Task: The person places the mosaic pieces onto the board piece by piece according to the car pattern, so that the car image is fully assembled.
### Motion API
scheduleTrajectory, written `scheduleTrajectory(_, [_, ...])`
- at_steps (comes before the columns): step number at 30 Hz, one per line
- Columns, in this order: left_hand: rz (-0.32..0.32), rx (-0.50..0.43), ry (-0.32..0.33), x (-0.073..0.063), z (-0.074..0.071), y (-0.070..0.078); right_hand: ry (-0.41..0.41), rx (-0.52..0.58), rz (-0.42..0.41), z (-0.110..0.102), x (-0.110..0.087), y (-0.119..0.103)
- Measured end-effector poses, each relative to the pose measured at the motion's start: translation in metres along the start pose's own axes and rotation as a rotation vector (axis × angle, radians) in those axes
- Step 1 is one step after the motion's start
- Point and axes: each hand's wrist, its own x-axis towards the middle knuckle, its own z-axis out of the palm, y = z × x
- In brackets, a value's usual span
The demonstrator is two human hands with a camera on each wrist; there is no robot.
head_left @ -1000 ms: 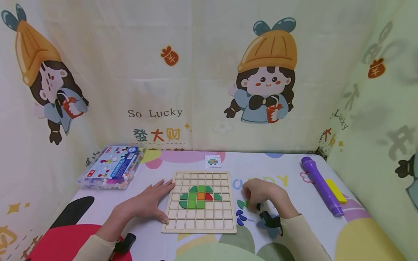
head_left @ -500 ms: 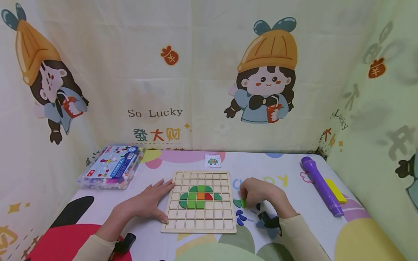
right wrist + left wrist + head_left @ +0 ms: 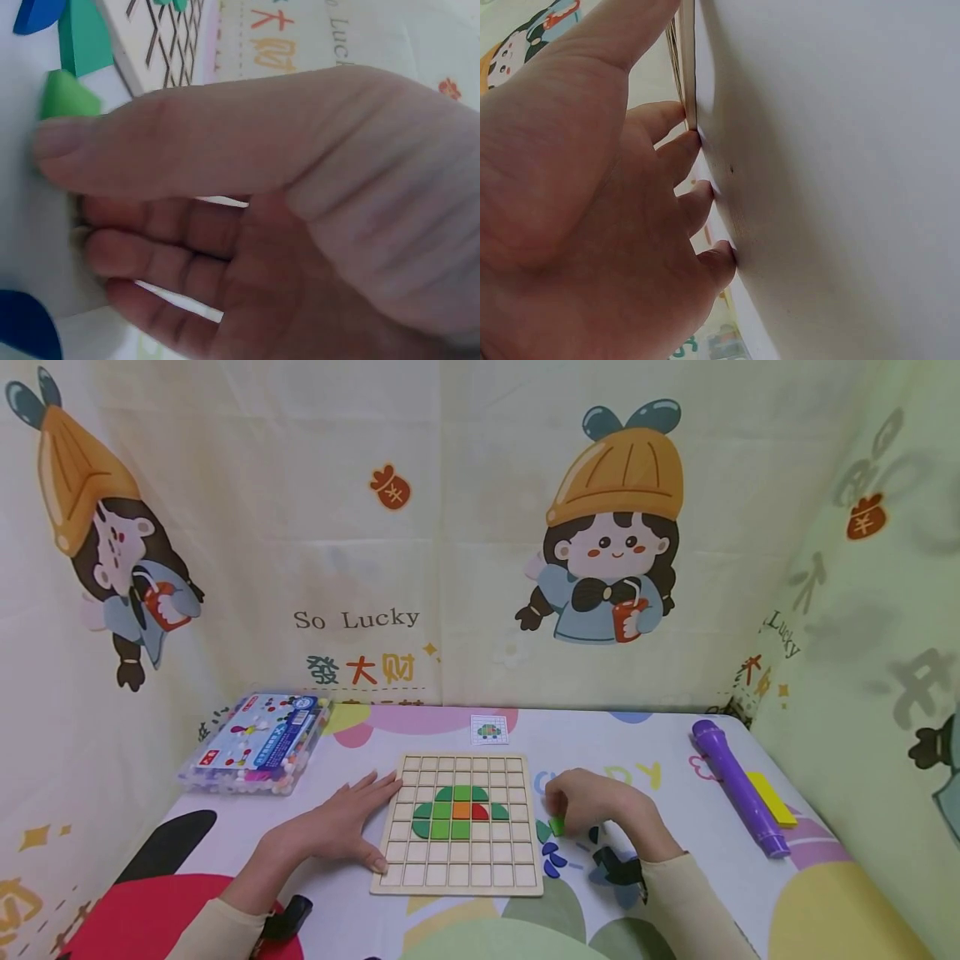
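Note:
The wooden grid board (image 3: 457,877) lies flat, with several green tiles (image 3: 461,830), an orange tile (image 3: 462,811) and a red tile (image 3: 480,812) set in its cells. Along its left edge rests my left hand (image 3: 337,822), fingers spread and thumb at the lower left corner; the left wrist view shows fingertips (image 3: 697,199) against the board's side and the table. To the right of the board, my right hand (image 3: 596,802) pinches a light green square tile (image 3: 556,826) between thumb and fingers, close over the table. A dark green tile (image 3: 543,832) lies beside it.
Several blue tiles (image 3: 553,861) lie near the board's right edge. Behind the board is a small pattern card (image 3: 489,730). A clear plastic case (image 3: 255,743) sits at back left; a purple tube (image 3: 738,789) and a yellow block (image 3: 771,799) lie at right.
My right hand has shifted slightly left toward the board, and the light green tile has come into view at its fingertips, now tilted. The left hand and board stay put.

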Motion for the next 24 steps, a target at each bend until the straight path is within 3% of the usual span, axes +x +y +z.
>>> scheduleTrajectory(7, [0.013,0.01,-0.008,0.001,0.0,0.001,-0.005,0.142,-0.112,0.003,0.002,0.018])
scheduleTrajectory(16, [0.003,0.004,0.001,-0.002,-0.001,-0.004,0.02,0.223,-0.264,0.0,0.009,0.036])
scheduleTrajectory(24, [0.001,-0.003,0.0,0.0,0.001,-0.002,-0.022,0.426,-0.346,0.004,0.016,0.038])
